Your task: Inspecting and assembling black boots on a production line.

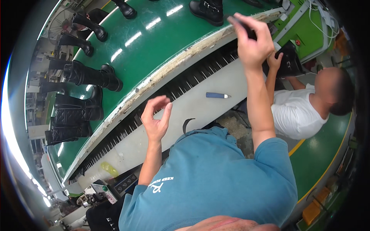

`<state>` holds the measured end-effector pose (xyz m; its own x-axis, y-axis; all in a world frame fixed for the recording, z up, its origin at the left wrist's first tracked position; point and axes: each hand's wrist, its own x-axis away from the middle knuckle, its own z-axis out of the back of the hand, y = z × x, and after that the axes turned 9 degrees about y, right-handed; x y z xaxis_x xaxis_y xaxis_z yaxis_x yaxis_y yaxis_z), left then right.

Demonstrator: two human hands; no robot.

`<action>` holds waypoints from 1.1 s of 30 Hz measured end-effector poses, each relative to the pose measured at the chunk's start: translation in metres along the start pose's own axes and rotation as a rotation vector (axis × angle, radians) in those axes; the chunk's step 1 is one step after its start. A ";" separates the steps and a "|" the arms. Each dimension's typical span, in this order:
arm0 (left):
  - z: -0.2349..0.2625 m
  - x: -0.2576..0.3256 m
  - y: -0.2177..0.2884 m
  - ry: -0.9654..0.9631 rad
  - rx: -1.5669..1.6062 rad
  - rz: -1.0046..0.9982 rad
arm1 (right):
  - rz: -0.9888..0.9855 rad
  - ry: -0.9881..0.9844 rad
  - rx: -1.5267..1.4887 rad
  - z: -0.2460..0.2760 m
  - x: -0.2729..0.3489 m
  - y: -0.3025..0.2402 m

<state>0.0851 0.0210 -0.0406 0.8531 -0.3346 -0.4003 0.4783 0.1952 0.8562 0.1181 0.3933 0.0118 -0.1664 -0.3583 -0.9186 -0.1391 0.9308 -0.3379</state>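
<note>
Within the right hand sits a small dark piece

Wide head-worn fisheye view — upright, facing steeply down — with the wearer's teal shirt close below and the green worktop curving away farther off.

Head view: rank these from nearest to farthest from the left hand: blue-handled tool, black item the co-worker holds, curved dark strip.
1. Curved dark strip: just right of the left hand.
2. Blue-handled tool: farther right, on the pale surface.
3. Black item: upper right, held by the co-worker.
</note>
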 end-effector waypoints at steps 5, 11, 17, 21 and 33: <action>-0.010 -0.011 0.033 -0.052 0.112 -0.293 | -0.193 -0.354 -0.261 0.060 0.022 -0.131; -0.015 0.025 -0.005 -0.348 0.327 0.228 | -0.837 -0.586 -0.464 0.073 0.106 -0.184; -0.006 0.025 -0.042 0.064 0.253 0.347 | -1.147 -0.811 -0.070 0.081 0.238 -0.022; 0.016 0.031 -0.054 0.169 0.050 0.318 | -0.877 -0.959 0.392 0.079 0.275 0.109; 0.013 0.101 -0.127 0.298 -0.474 0.643 | -0.483 -0.676 0.475 -0.040 0.215 0.417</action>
<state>0.1077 -0.0498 -0.1850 0.9761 0.2170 -0.0089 -0.1381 0.6519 0.7456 -0.0149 0.7011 -0.3181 0.4249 -0.7324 -0.5320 0.3903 0.6785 -0.6223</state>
